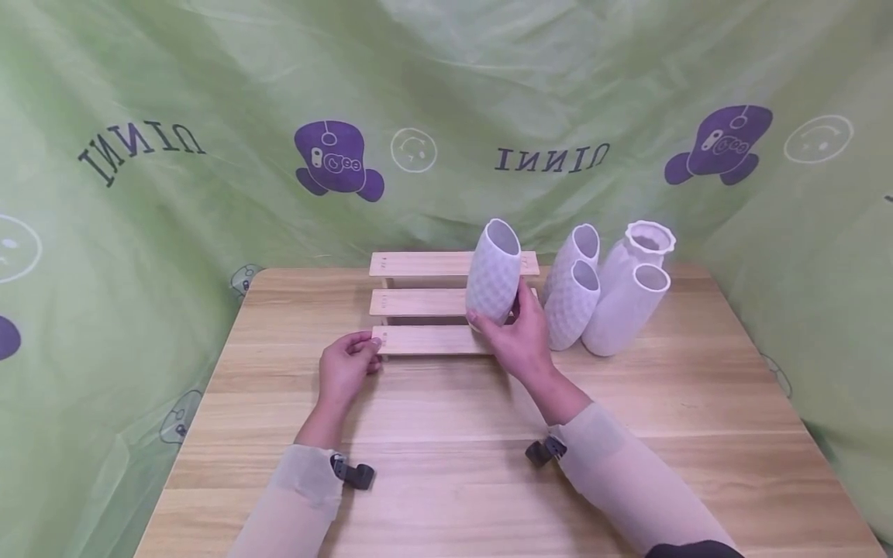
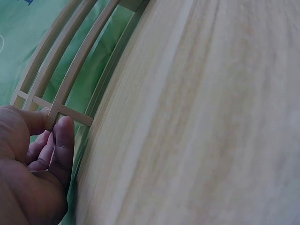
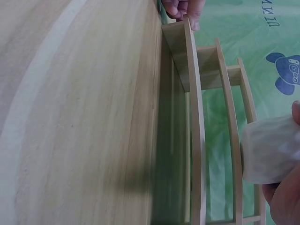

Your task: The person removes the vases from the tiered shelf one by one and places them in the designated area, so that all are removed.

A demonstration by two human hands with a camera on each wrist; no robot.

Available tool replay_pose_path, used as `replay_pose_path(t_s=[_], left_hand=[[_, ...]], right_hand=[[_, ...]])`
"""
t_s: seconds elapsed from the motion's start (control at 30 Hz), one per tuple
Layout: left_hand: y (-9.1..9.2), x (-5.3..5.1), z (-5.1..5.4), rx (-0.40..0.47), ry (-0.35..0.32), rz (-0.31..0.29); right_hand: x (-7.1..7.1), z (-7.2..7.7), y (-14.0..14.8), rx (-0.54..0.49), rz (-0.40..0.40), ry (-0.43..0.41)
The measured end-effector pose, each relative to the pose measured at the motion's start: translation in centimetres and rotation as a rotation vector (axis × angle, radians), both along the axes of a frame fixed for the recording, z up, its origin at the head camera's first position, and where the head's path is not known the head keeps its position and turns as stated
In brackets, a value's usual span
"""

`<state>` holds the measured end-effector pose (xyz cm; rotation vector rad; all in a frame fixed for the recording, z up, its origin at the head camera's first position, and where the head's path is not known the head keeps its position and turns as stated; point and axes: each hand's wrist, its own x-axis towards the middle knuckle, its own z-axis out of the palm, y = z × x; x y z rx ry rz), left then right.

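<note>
A three-step wooden rack (image 1: 432,340) stands near the back of the table. My left hand (image 1: 345,370) pinches the left end of its front board, thumb above and fingers below, as the left wrist view also shows for the hand (image 2: 35,164). My right hand (image 1: 525,337) grips a white vase (image 1: 494,275) with a dimpled surface, low on its body and upright over the rack's right half. In the right wrist view the base of the vase (image 3: 269,150) is close to the middle board; whether it touches, I cannot tell.
Right of the rack stand two more dimpled white vases (image 1: 572,306), a smooth white vase (image 1: 624,314) and a white vase with a frilled rim (image 1: 650,237), close together. Behind the wooden table (image 1: 446,465) hangs a green printed curtain (image 1: 446,93).
</note>
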<state>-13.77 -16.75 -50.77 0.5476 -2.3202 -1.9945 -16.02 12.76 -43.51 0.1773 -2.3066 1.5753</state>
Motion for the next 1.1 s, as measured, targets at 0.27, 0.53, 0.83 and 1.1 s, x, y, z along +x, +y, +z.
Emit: replay_pose_path(t_s=[0.27,0.53,0.83,1.1], left_hand=[[0.1,0.1,0.1,0.002,0.001,0.007],[0.0,0.0,0.2,0.004,-0.006,0.001],[0.1,0.1,0.3,0.006,0.0,-0.003],[0.2,0.2,0.4,0.013,0.007,-0.001]], right_hand=[[0.7,-0.1,0.7,0.019,0.015,0.045],[1.5,-0.5,1.6,-0.013,0.029,0.033],[2.7,-1.5,2.6,-0.056,0.016,0.007],[3.3,-2.1,3.5,-0.057,0.009,-0.009]])
